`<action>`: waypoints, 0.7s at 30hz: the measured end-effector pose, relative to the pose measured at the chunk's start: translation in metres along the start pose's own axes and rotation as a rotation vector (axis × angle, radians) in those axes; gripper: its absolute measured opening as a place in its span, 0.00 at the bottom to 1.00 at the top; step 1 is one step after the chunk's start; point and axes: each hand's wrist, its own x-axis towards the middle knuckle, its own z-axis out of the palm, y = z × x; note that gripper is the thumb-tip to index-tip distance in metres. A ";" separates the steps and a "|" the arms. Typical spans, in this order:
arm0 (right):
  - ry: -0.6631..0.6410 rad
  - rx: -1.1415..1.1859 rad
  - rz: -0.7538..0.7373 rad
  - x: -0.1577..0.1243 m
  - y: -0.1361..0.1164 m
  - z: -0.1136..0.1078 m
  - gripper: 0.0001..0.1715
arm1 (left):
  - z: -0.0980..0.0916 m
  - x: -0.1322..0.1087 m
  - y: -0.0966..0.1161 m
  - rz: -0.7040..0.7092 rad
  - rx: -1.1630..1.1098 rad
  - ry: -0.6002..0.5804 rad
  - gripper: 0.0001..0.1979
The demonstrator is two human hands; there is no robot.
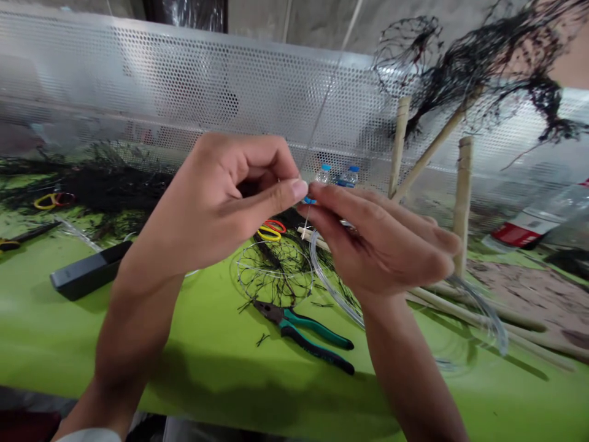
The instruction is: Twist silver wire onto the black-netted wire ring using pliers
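Both of my hands meet at the fingertips above the green table. My left hand (230, 202) pinches with thumb and forefinger, the other fingers curled in. Against it, my right hand (386, 239) pinches with thumb and forefinger, its other fingers bent behind. A thin pale strand (307, 221) shows just below the joined tips; the exact point of grip is hidden. Under the hands lies a round wire frame (275, 270) with dark netting. In front of it rest green-and-black pliers (304, 334), jaws toward the frame. Red-and-yellow scissor handles (271, 230) show behind it.
A green table (221, 356) carries dark fibres (105, 190), a black box (89, 270), yellow-handled scissors (46, 201) and coiled clear tubing (334, 288). At right stand wooden sticks (463, 202) with black netting (464, 61) and a red-labelled bottle (529, 224). A perforated panel (161, 80) closes the back.
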 end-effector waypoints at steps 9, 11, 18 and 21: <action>-0.138 0.639 0.601 0.011 0.002 -0.006 0.06 | 0.004 -0.003 -0.006 0.116 0.181 -0.006 0.09; -0.214 0.731 0.659 0.010 0.007 -0.004 0.09 | 0.006 -0.002 -0.008 0.124 0.201 -0.021 0.08; 0.130 -0.007 0.015 0.002 0.005 0.008 0.26 | 0.004 0.005 -0.013 0.041 0.088 0.079 0.10; 0.172 -0.169 -0.209 0.002 0.007 0.010 0.22 | 0.002 0.005 -0.012 0.014 0.067 0.080 0.11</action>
